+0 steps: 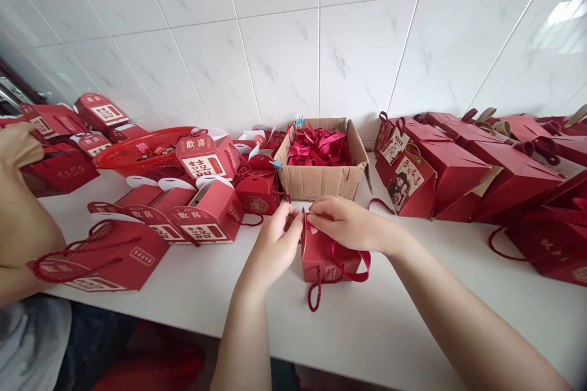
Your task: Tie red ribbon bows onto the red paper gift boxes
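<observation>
A small red gift box [316, 256] stands on the white table in front of me, a twisted red cord looped down its near side. My left hand [282, 235] is closed at the box's left upper edge, thumb and fingers pinching the card there. From the right, my right hand [346, 223] reaches over the top with bent fingers closed on the upper flap. A dark red ribbon [362, 267] comes out below my right hand and curls past the box's right side. My fingers hide much of the box's top.
Behind the box is a cardboard carton [321, 180] of red ribbons. Printed red boxes [202, 229] and a red plastic basket [132, 153] stand left. Folded red gift bags [463, 165] line the right. Another person's arm [27, 214] is at far left. The table's front edge [293, 361] is near.
</observation>
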Demonstrator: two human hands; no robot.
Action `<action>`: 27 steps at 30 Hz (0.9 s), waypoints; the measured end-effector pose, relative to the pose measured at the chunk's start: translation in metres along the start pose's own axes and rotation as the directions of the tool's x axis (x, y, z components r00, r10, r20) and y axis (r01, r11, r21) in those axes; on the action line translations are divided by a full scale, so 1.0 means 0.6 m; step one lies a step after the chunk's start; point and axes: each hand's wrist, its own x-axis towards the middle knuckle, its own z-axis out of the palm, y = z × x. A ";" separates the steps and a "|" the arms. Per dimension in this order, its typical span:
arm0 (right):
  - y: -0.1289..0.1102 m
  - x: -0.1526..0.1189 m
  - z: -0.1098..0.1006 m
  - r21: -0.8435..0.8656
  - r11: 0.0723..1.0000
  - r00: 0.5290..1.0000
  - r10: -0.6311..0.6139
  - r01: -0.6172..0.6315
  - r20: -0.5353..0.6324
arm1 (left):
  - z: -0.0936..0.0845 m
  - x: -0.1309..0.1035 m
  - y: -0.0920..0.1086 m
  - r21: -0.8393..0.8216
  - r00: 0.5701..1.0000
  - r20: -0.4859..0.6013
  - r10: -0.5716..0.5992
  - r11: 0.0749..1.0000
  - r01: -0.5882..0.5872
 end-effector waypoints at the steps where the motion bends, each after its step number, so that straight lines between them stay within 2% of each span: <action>1: 0.001 0.000 0.001 -0.010 1.000 1.000 -0.007 0.006 -0.006 | 0.000 0.000 0.001 -0.019 1.000 -0.004 0.000 1.000 0.000; 7: 0.002 0.001 0.003 -0.023 0.999 0.999 -0.033 0.033 -0.002 | 0.001 0.001 0.001 -0.136 0.996 0.057 -0.072 0.987 0.079; 9: -0.001 -0.002 -0.003 -0.010 1.000 1.000 -0.027 0.027 0.013 | 0.000 0.002 0.002 -0.168 0.996 0.063 -0.059 0.983 0.069; 11: -0.002 -0.008 -0.016 0.020 1.000 1.000 -0.008 0.007 0.017 | -0.004 0.002 0.005 -0.282 1.000 0.025 -0.016 0.959 0.023; 13: 0.001 -0.017 -0.035 0.048 0.999 1.000 0.022 -0.022 -0.006 | -0.013 0.000 0.009 -0.499 0.999 -0.043 0.022 0.866 -0.040; 15: 0.008 -0.029 -0.059 0.045 0.998 0.998 0.049 -0.048 -0.037 | -0.027 -0.004 0.016 -0.721 0.995 -0.095 0.029 0.687 -0.089; 17: 0.017 -0.043 -0.082 0.010 0.998 0.997 0.063 -0.063 -0.035 | -0.043 -0.012 0.024 -0.841 0.988 -0.155 0.026 0.521 -0.146; 19: 0.027 -0.056 -0.100 -0.045 0.994 0.995 0.097 -0.097 0.004 | -0.057 -0.021 0.032 -0.864 0.959 -0.282 0.028 0.426 -0.267; 21: 0.036 -0.065 -0.110 -0.110 0.982 0.985 0.162 -0.155 0.063 | -0.066 -0.033 0.041 -0.844 0.914 -0.404 0.029 0.375 -0.384; 24: 0.043 -0.064 -0.113 -0.206 0.952 0.955 0.259 -0.227 0.145 | -0.072 -0.053 0.052 -0.787 0.866 -0.494 0.078 0.382 -0.484; 27: 0.043 -0.051 -0.105 -0.259 0.938 0.933 0.289 -0.231 0.214 | -0.073 -0.071 0.059 -0.714 0.822 -0.552 0.142 0.430 -0.553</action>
